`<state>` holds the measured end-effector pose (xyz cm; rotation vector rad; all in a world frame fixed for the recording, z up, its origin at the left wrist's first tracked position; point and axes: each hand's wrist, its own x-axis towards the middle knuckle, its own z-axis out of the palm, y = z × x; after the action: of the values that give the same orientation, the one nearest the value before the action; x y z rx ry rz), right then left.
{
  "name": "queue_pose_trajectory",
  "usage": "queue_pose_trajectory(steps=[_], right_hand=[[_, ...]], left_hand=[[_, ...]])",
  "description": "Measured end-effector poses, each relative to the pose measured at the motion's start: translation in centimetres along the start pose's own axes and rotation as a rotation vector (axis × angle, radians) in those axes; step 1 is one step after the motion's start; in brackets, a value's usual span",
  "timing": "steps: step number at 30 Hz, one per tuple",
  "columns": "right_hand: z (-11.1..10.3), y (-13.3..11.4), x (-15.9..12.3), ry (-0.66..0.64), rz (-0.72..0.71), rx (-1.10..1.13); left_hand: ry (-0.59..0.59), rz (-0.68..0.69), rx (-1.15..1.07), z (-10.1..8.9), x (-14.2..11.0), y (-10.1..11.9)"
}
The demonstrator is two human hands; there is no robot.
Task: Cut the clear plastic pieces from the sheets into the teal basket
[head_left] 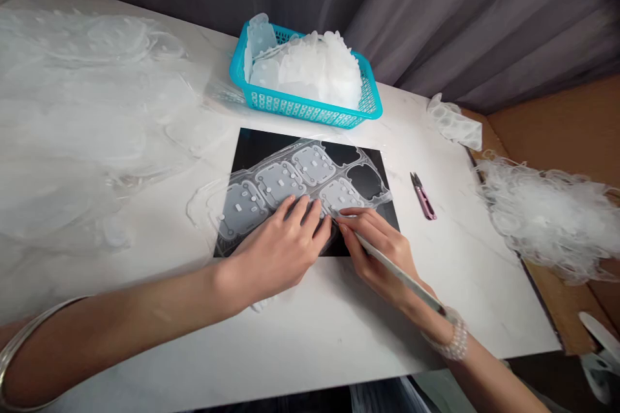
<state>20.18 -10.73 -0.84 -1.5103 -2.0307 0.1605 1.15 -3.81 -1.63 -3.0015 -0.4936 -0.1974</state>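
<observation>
A translucent moulded sheet of rounded-square parts (290,184) lies on a black mat (252,142) in the middle of the white table. My left hand (278,248) rests flat on the sheet's near edge, fingers stretched out and pressing it down. Just to its right, my right hand (380,251) is closed in a pen-like grip on a thin white tool (402,276), whose tip touches the sheet beside my left fingertips. Two cells at the sheet's far right are empty holes showing the mat.
A turquoise basket (290,105) heaped with cut translucent pieces stands behind the mat. Small pink snips (423,196) lie right of the mat. A pile of translucent sheets (72,110) covers the table's left. Stringy plastic offcuts (547,213) fill a cardboard box at right.
</observation>
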Motion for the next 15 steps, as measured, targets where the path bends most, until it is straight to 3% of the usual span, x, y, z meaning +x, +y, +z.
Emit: queue_pose_trajectory(steps=[7, 15], right_hand=[[0.7, 0.8, 0.0, -0.031, -0.186, -0.140], [1.1, 1.4, -0.1, -0.122, -0.144, -0.252]], left_hand=[[0.014, 0.009, 0.005, 0.0, 0.0, -0.1], [-0.020, -0.039, 0.043, 0.4, -0.1, 0.3]])
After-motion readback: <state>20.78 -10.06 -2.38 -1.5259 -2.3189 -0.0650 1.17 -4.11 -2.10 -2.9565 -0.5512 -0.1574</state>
